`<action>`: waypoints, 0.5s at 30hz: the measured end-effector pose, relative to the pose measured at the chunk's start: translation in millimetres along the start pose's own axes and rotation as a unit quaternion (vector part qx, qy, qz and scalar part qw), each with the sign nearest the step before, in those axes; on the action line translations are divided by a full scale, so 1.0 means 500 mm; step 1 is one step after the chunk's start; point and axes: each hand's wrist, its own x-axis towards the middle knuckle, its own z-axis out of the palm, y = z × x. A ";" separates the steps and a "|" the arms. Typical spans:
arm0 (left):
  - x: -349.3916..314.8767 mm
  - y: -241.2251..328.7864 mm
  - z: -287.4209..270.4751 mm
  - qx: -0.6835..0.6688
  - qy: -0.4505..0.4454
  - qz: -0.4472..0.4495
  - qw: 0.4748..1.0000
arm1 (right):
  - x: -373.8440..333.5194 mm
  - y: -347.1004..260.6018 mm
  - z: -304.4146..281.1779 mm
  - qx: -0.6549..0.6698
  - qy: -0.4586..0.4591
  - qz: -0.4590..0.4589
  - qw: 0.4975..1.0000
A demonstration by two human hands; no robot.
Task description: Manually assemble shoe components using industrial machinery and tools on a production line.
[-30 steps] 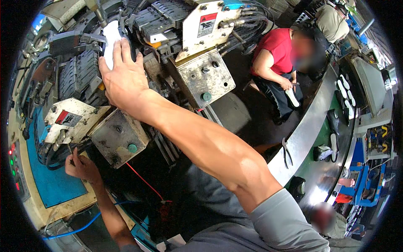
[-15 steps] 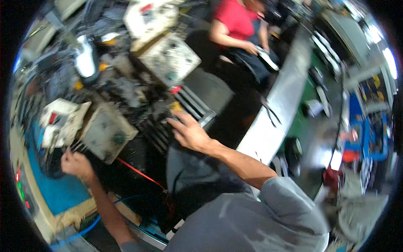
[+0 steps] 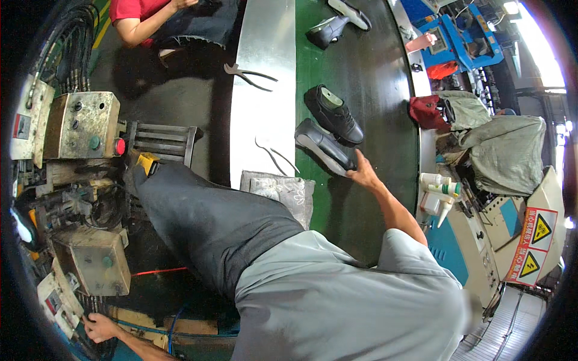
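dark floor (image 3: 135, 84), silver metal ledge (image 3: 263, 117), bright light (image 3: 536, 42)

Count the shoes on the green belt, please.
4: an upright shoe and a tipped shoe near the right hand; two farther shoes near the top edge. Others may be hidden.

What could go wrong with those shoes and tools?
The right hand is at the toe of the tipped shoe, close beside the upright shoe, so one might knock the other. The upper pliers have their head at the ledge's edge; a bump could drop them. The left hand is near the machine, so fingers might get pinched.
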 end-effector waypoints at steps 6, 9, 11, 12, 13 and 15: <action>-0.029 0.099 -0.188 -0.031 -0.021 0.078 0.996 | 0.030 -0.148 0.020 0.001 0.017 -0.051 0.999; -0.096 0.275 -0.274 -0.401 -0.158 0.093 0.897 | 0.033 -0.163 0.028 0.118 0.011 -0.046 0.992; -0.128 0.468 -0.444 -0.621 -0.279 0.035 0.732 | 0.033 -0.216 0.039 0.279 0.009 -0.001 0.960; -0.140 0.534 -0.507 -0.672 -0.330 0.008 0.663 | 0.017 -0.289 0.030 0.352 -0.031 -0.004 0.935; -0.140 0.621 -0.592 -0.752 -0.356 0.002 0.554 | 0.009 -0.327 0.031 0.380 -0.024 -0.002 0.925; -0.106 0.732 -0.746 -0.819 -0.350 0.053 0.452 | -0.026 -0.432 0.022 0.401 -0.038 -0.021 0.915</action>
